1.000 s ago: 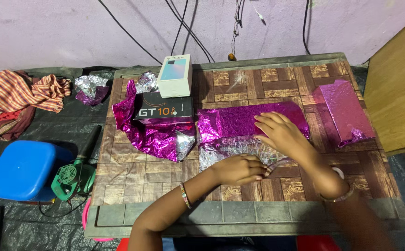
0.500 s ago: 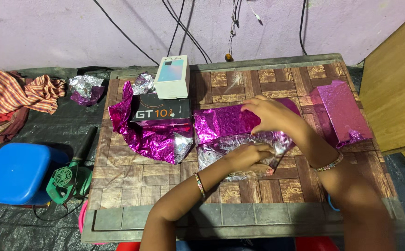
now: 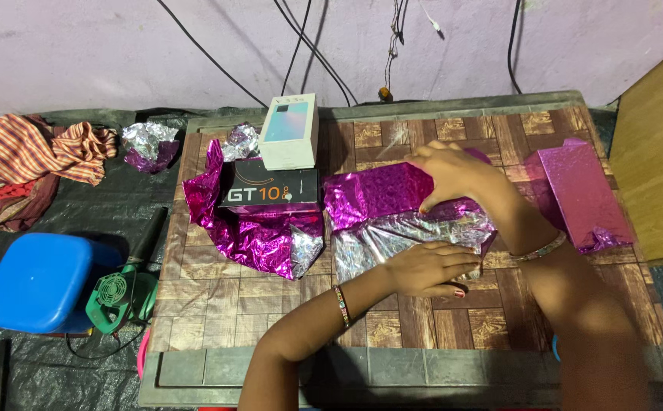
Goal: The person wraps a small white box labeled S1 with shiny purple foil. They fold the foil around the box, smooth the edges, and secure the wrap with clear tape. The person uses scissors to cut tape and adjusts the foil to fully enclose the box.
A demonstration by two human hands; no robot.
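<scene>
Since earlier: silver flap of crinkled magenta foil wrapping sheet now folded up | left hand fingers flat, pressing flap | right hand fingers gripping sheet's top | tile-patterned bench

Tile-patterned table: white box, black box on magenta foil, foil-wrapped parcel, half-wrapped package.

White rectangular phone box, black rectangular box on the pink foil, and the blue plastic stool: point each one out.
white rectangular phone box (image 3: pixel 289 131), head view, middle of its top face
black rectangular box (image 3: pixel 270 190), head view, middle of its lid
blue plastic stool (image 3: pixel 38 280), head view, centre of its seat
</scene>
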